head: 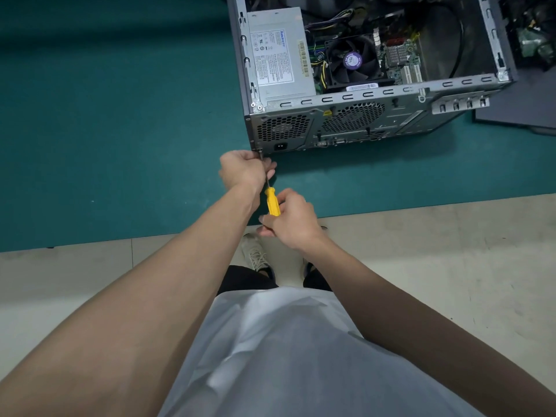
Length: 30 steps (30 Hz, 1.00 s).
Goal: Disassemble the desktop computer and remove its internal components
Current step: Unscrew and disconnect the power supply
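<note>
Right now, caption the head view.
Left hand steadies yellow screwdriver, right hand turning it at open computer case rear corner.

power supply label [272, 57], print illegible

left hand [242, 170]: reached furthest forward, fingers pinched closed | right hand [290, 218]: nearer the body, fist curled tight

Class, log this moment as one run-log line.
right hand: turning yellow screwdriver | left hand: steadying shaft | tip: case rear corner
</note>
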Available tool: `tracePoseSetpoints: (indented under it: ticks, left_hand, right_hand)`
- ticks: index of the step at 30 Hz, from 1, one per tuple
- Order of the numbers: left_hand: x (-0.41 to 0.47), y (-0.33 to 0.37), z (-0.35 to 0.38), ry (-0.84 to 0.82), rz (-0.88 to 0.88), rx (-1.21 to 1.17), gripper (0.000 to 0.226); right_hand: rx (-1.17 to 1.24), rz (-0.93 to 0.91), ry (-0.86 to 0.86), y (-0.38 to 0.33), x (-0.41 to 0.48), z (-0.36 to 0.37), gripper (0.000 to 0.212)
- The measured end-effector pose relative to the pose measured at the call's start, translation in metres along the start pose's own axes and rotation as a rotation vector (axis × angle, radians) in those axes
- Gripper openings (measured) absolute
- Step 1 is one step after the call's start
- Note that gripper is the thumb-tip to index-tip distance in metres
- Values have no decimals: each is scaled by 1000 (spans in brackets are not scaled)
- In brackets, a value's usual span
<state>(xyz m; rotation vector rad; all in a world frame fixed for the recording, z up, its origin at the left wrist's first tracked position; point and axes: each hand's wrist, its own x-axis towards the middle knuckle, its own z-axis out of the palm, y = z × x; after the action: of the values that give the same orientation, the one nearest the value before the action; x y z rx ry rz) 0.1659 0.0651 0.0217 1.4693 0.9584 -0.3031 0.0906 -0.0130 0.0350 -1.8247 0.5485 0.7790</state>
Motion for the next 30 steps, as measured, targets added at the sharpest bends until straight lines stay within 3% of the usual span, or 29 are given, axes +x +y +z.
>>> tracePoseSetpoints:
  ticks: [4, 6, 9, 14, 25, 30]
  left_hand:
    - [-1, 0, -1, -118, -33, -113, 15]
    - [-2, 0, -3, -177, -50, -166, 18]
    - [-1, 1, -2, -101, -46, -126, 15]
    - [3, 2, 2, 12, -58, -93, 8]
    - [3, 5, 0, -10, -81, -111, 7]
    - [-4, 2, -2, -74, 103, 101, 9]
  right_hand:
    - [450, 131, -212, -1, -2, -3, 24]
    - [498, 133, -227, 0, -1, -5, 25]
    - [282, 67, -96, -1, 1, -5, 14]
    - [-146, -42, 100, 3, 3, 2, 22]
    - [-373, -143, 93, 7, 5, -15, 20]
    - [-386, -177, 80, 22, -6, -47, 6]
